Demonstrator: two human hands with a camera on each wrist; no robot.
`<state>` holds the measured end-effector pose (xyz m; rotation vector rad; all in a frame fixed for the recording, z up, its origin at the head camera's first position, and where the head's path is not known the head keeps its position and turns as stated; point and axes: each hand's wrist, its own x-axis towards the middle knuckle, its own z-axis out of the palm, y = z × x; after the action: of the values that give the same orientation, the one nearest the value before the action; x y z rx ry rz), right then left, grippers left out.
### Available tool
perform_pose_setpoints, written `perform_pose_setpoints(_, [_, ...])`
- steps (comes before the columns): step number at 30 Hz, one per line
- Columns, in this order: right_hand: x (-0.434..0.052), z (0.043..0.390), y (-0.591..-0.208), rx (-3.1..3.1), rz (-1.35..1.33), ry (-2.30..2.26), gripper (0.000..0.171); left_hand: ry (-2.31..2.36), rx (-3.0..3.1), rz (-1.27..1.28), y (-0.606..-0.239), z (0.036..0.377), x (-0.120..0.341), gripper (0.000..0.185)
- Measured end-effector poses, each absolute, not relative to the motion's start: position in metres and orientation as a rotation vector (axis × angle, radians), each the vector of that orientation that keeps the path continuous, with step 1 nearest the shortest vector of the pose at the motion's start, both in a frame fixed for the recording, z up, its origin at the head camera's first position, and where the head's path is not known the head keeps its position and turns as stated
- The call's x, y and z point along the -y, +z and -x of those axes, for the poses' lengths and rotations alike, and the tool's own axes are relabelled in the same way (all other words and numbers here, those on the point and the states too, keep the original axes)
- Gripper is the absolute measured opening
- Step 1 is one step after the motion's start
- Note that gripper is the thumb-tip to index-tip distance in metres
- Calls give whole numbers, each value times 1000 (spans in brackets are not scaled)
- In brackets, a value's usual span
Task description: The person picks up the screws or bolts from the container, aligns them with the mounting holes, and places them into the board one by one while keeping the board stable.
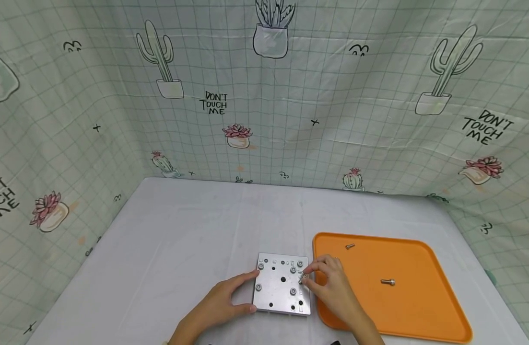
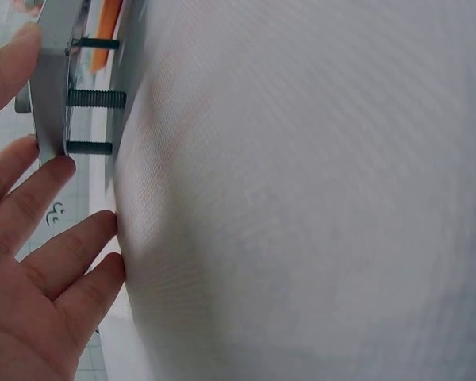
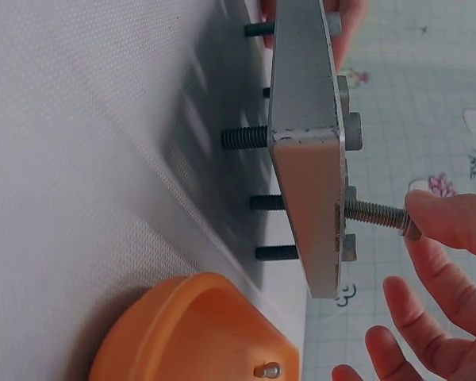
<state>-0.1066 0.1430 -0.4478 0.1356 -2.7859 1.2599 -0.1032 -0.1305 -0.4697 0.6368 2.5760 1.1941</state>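
A square silver metal plate with several holes lies left of the tray. Socket-head bolts sit in some of its holes. Threaded shanks stick out of its underside in the right wrist view. My left hand rests against the plate's left edge, thumb near the front corner and fingertips farther back. Between thumb and forefinger my right hand pinches the head end of another bolt. That bolt's threaded end meets the plate's top face near the right edge, most of the shank still showing above it.
An orange tray stands close to the plate's right side. On it lie a small bolt near the back and a longer bolt in the middle. White cloth covers the table; a patterned curtain hangs behind.
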Motion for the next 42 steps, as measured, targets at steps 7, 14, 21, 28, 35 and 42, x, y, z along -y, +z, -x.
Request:
perform_pose_setpoints(7, [-142,105,-449,2745,-196,1242,20,1192,-2571,-627,-468,103,130,66])
perform_pose_setpoints(14, [-140,106,-448,2722,-223,1230,18,1176,-2575,-619,-467,103,130,66])
perform_pose_setpoints(21, [-140,106,-449,2742,-213,1228,20,1161,-2593,-629,-467,104,130,65])
perform_pose_setpoints(28, [-139,106,-451,2757,-215,1193,21,1166,-2583,-620,-467,104,130,65])
perform_pose_setpoints(35, [-138,104,-453,2785,-202,1160,21,1166,-2584,-625,-467,104,130,65])
perform_pose_setpoints(42, [-137,105,-456,2798,-218,1090,21,1169,-2588,-640,-467,104,130,65])
